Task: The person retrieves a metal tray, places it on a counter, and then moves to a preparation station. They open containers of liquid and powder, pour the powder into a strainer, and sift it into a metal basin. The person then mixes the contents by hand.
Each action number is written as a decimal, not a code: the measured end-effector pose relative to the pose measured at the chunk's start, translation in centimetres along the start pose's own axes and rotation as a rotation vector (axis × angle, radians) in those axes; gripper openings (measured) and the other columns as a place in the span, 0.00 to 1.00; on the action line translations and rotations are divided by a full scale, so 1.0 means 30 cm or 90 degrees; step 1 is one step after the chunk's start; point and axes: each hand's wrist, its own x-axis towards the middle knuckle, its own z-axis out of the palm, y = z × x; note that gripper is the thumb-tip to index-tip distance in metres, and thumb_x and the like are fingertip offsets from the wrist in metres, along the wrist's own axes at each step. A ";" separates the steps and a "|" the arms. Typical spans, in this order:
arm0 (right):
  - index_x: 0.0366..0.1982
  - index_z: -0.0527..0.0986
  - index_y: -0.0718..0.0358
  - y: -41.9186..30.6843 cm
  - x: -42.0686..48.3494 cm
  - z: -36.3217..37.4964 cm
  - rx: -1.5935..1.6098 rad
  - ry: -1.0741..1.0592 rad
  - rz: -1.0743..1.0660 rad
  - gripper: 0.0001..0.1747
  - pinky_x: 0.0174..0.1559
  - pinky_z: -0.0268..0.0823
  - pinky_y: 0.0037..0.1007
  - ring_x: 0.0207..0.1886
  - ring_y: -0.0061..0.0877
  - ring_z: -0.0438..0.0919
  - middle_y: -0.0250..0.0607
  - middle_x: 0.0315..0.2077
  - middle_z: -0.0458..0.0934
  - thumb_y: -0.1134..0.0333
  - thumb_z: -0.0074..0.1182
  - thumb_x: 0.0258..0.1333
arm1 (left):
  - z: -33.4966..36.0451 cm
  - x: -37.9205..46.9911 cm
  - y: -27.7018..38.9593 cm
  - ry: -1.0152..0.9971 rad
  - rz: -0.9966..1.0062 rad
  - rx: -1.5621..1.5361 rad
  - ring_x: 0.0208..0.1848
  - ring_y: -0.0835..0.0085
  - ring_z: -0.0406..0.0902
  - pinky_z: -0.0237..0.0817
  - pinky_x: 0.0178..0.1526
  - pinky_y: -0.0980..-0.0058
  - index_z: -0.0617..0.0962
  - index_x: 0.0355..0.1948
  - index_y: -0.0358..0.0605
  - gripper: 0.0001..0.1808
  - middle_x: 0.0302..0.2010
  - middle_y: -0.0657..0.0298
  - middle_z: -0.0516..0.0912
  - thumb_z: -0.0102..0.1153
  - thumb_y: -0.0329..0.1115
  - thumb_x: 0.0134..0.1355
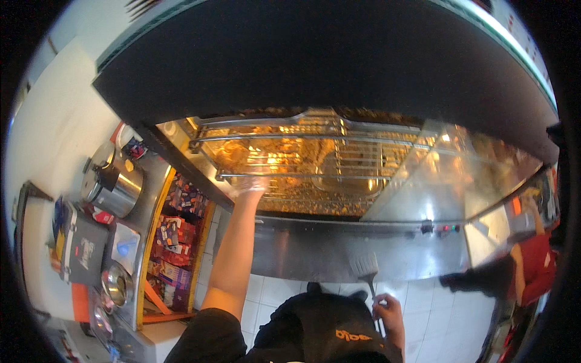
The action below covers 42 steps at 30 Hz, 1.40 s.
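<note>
My left hand (pixel 250 182), in a clear plastic glove, reaches into a lit glass-and-steel food warmer cabinet (pixel 317 252). It is blurred at the near edge of a wire rack (pixel 358 137), and its fingers are hard to make out. Browned pieces of food, seemingly fried (pixel 232 156), lie just beyond that hand. Right of them, under the rack's bars, is a shallow metal tray (pixel 333 183). Crumbs cover the cabinet floor along the front. Low in front of the cabinet, my right hand (pixel 389 312) grips the handle of a slotted metal spatula (pixel 364 264), blade up.
A glass pane (pixel 417 190) covers the cabinet's right side. Dark panelling (pixel 313 59) overhangs the opening. On the left counter stand a steel pot (pixel 118 186) and a metal bowl (pixel 117 283), above a shelf of packaged goods (pixel 174 236). A person in red (pixel 535 267) is at right.
</note>
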 end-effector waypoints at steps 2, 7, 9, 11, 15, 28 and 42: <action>0.37 0.74 0.65 0.000 -0.009 -0.003 0.019 -0.010 -0.008 0.10 0.23 0.66 0.23 0.21 0.19 0.75 0.34 0.21 0.77 0.78 0.61 0.53 | 0.024 0.058 0.023 0.000 0.005 -0.033 0.59 0.53 0.74 0.60 0.65 0.54 0.74 0.59 0.48 0.23 0.55 0.56 0.81 0.52 0.40 0.63; 0.37 0.72 0.67 -0.054 -0.060 0.016 -0.006 0.010 0.002 0.09 0.21 0.62 0.24 0.18 0.21 0.73 0.37 0.19 0.75 0.78 0.58 0.54 | -0.027 0.152 0.191 -0.112 -0.012 -0.066 0.59 0.53 0.74 0.59 0.65 0.54 0.74 0.59 0.48 0.23 0.55 0.56 0.80 0.53 0.39 0.62; 0.45 0.75 0.67 -0.098 -0.087 0.026 -0.147 0.024 0.023 0.13 0.26 0.63 0.22 0.23 0.18 0.71 0.33 0.21 0.75 0.72 0.55 0.57 | -0.055 0.152 0.262 -0.129 -0.021 -0.080 0.59 0.53 0.74 0.59 0.65 0.54 0.74 0.58 0.48 0.23 0.55 0.56 0.80 0.53 0.39 0.62; 0.45 0.75 0.67 -0.139 -0.107 0.047 -0.119 0.019 0.012 0.16 0.26 0.63 0.22 0.22 0.18 0.71 0.33 0.20 0.75 0.73 0.53 0.53 | -0.077 0.149 0.309 -0.140 -0.030 -0.096 0.59 0.53 0.74 0.59 0.65 0.54 0.74 0.58 0.48 0.23 0.55 0.56 0.80 0.53 0.39 0.62; 0.43 0.76 0.65 -0.202 -0.138 0.067 -0.114 0.006 0.003 0.15 0.26 0.62 0.23 0.24 0.17 0.70 0.31 0.23 0.74 0.70 0.56 0.52 | -0.098 0.146 0.345 -0.154 -0.040 -0.124 0.59 0.53 0.74 0.59 0.66 0.54 0.74 0.58 0.48 0.23 0.55 0.56 0.80 0.54 0.39 0.61; 0.43 0.77 0.64 -0.165 -0.101 0.051 -0.120 0.018 0.043 0.15 0.30 0.67 0.25 0.27 0.20 0.74 0.34 0.25 0.77 0.65 0.58 0.55 | -0.193 -0.038 0.322 -0.137 0.026 -0.148 0.59 0.54 0.74 0.58 0.66 0.54 0.75 0.56 0.47 0.23 0.56 0.55 0.80 0.55 0.38 0.59; 0.43 0.75 0.63 -0.104 0.040 0.034 -0.050 -0.068 0.027 0.13 0.25 0.64 0.22 0.23 0.19 0.74 0.33 0.21 0.76 0.74 0.60 0.56 | -0.299 -0.454 0.522 0.278 0.282 -0.513 0.52 0.59 0.80 0.68 0.55 0.58 0.81 0.48 0.47 0.25 0.48 0.58 0.84 0.52 0.20 0.46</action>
